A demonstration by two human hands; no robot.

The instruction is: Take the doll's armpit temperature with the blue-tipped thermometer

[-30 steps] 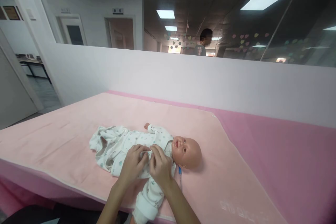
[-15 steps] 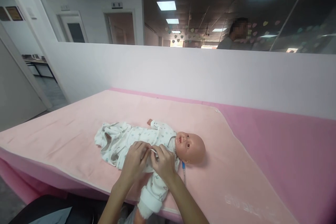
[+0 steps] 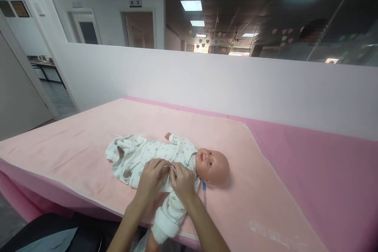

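A baby doll (image 3: 217,168) lies on its back, head to the right, dressed in a white patterned baby gown (image 3: 132,151). Over its chest my left hand (image 3: 152,179) and my right hand (image 3: 182,183) are close together, fingers pinched. Between the fingertips shows a thin white tie string (image 3: 173,168) of the gown. Both hands appear to grip it, though my fingers hide much of it. One long sleeve (image 3: 169,214) with a wide white cuff stretches toward the near table edge, below my wrists.
A peach-pink sheet (image 3: 256,201) covers the table over a darker pink cloth (image 3: 319,153). A thin stick with a blue end (image 3: 204,186) lies beside the doll's neck. Behind stands a white partition (image 3: 206,82) with glass above it, where a person (image 3: 314,33) shows.
Both hands stay over the doll's chest, with the string shifted slightly between the fingers. The view has tilted a little, and the person behind the glass has moved right.
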